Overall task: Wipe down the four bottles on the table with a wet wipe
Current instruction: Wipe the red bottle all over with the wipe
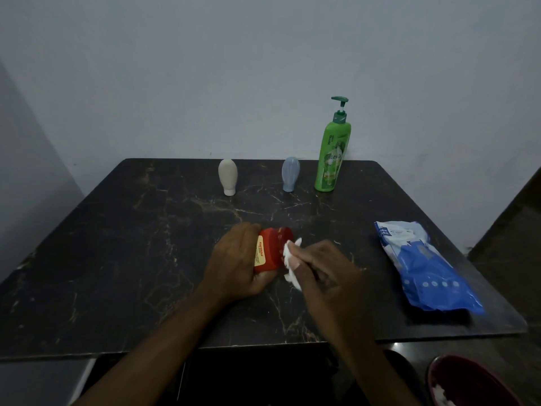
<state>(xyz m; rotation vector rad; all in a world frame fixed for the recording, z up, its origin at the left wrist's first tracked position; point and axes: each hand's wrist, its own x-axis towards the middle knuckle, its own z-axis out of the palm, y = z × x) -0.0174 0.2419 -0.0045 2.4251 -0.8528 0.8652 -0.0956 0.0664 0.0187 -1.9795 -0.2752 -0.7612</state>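
My left hand (234, 262) grips a red bottle (273, 249) with a yellow label, tilted over the middle of the dark marble table (131, 244). My right hand (325, 273) holds a white wet wipe (291, 253) against the bottle's right side. Three more bottles stand upright along the far edge: a beige one (227, 176), a pale blue one (291, 173) and a tall green pump bottle (333, 153).
A blue wet wipe pack (424, 265) lies on the table's right side. A dark red bowl (474, 382) with something white in it sits below the table's front right corner. A plain wall stands behind the table.
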